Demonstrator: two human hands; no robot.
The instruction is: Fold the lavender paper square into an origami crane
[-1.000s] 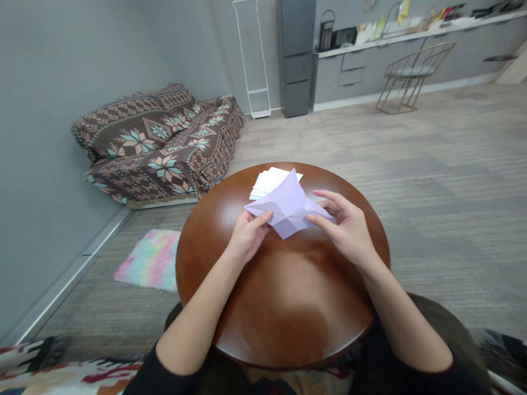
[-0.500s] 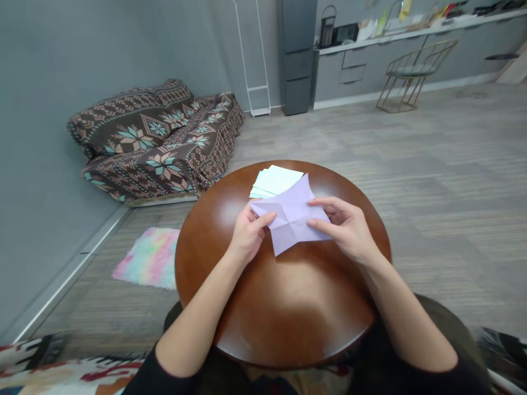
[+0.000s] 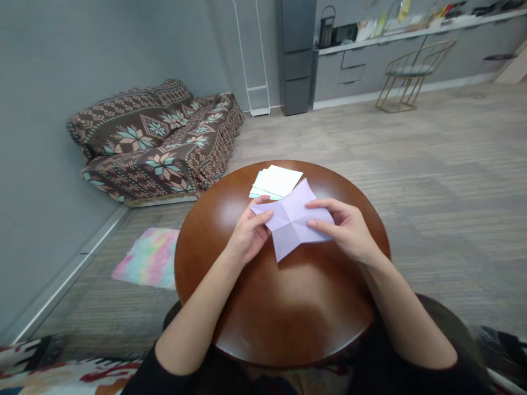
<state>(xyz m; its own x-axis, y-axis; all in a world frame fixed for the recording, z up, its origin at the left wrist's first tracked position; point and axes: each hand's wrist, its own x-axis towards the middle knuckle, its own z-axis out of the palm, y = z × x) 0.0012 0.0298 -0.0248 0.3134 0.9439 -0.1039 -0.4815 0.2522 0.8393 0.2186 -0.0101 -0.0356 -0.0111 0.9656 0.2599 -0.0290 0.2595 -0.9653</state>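
Observation:
A lilac sheet of paper (image 3: 293,220) with crossing creases is held above the round table, its corners pointing outward like a star. My left hand (image 3: 250,229) grips its left corner, thumb on top and fingers partly hidden beneath. On the right side, my right hand (image 3: 343,224) pinches the paper, with thumb and index finger lying on its upper face; the other fingers are tucked behind. Just beyond the lilac sheet, a fanned stack of pale mint paper (image 3: 276,181) lies on the table.
The brown wooden round table (image 3: 288,307) stands in front of me. Behind it to the left is a sofa with a patterned cover (image 3: 164,142), near a fluffy pastel rug (image 3: 150,258). A gold-framed chair (image 3: 407,71) stands by the kitchen counter (image 3: 382,38).
The lilac paper has shifted slightly toward me and its left part has flattened a little. A left finger now shows above the paper's edge. Both hands keep their hold.

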